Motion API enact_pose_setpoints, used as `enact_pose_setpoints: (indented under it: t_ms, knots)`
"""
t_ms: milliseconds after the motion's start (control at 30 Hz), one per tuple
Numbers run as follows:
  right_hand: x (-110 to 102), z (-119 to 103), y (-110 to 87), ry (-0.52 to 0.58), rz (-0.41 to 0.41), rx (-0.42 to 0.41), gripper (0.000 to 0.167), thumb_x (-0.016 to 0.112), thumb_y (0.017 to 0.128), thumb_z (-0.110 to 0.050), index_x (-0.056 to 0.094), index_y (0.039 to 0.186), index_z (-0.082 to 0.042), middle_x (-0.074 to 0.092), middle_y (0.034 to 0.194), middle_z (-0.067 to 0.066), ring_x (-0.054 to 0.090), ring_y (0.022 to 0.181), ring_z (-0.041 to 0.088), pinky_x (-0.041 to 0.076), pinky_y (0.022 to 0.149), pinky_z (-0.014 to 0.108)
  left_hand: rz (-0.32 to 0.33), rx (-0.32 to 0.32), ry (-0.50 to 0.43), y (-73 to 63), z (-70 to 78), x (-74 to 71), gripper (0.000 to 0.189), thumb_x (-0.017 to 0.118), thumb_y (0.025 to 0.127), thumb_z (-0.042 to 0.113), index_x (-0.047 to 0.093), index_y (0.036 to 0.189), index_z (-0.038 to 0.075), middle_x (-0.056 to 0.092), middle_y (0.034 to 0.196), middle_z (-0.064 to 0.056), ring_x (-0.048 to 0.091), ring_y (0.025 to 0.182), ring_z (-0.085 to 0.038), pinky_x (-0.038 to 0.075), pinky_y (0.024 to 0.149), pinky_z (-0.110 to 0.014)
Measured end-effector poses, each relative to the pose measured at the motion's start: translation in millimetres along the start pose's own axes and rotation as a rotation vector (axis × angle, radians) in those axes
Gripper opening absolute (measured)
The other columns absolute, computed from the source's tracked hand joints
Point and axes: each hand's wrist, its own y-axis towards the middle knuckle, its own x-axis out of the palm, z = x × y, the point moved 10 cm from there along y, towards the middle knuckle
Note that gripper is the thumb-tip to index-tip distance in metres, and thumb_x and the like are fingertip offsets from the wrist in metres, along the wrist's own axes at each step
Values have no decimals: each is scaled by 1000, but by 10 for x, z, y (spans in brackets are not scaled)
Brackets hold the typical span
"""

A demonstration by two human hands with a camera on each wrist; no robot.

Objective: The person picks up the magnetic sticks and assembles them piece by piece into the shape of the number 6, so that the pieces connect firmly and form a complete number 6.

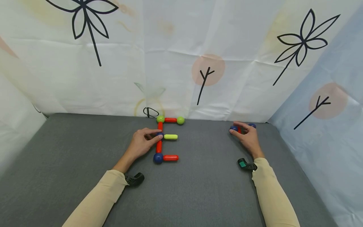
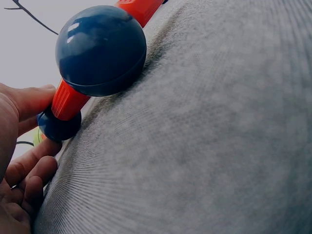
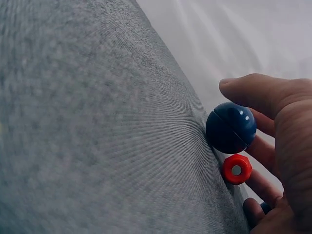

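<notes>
My left hand [image 1: 143,143] pinches a small blue ball [image 2: 59,126] between thumb and fingers. That ball is the middle joint of an E-shaped figure of magnetic rods and balls; red rods [image 1: 159,147] run up and down from it, and a yellow-green rod [image 1: 170,136] points right. At the lower corner sits a larger blue ball [image 1: 158,158] with a red rod [image 1: 171,157] beside it. Far right, my right hand [image 1: 248,138] has thumb and fingers about another blue ball [image 3: 231,127]. Close under these fingers lies a loose red rod [image 3: 237,169], its metal end showing.
A green ball [image 1: 160,119] forms the figure's top corner, where a red rod [image 1: 170,120] leads to a second green ball [image 1: 180,120]. Beyond my right hand is one more blue ball [image 1: 252,125]. A printed cloth [image 1: 175,75] rises behind the grey table [image 1: 198,189].
</notes>
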Motion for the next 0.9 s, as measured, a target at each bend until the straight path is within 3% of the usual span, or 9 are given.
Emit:
enact_pose_setpoints:
  t_ms: [400,667,767,900]
  knots:
    - [31,100,6,-60,-73,31,45,77,93,-19,65,132,-1,59,138,22,53,120,33,40,95,37,-10,-3,-3,-2,-12,3,31,77,93,29,78,119,14,69,99,-7,57,77,-18,45,66,-34]
    - [31,64,8,-79,-61,2,43,77,93,-17,66,131,0,60,135,24,55,117,33,40,92,33,-7,2,-2,0,-3,5,31,78,92,29,78,119,14,69,98,-6,57,77,-18,45,65,-33]
    - [18,52,8,-71,-40,4,43,77,93,-18,67,131,0,61,134,23,55,114,30,40,90,29,-7,1,1,0,-4,6,31,78,93,29,78,119,13,69,98,-7,57,76,-18,45,65,-33]
    - [-16,13,20,-45,6,9,44,77,93,-19,67,131,1,63,131,22,57,105,16,43,83,22,-8,-1,1,0,-1,3,31,78,93,28,78,119,13,69,99,-7,58,76,-17,46,65,-33]
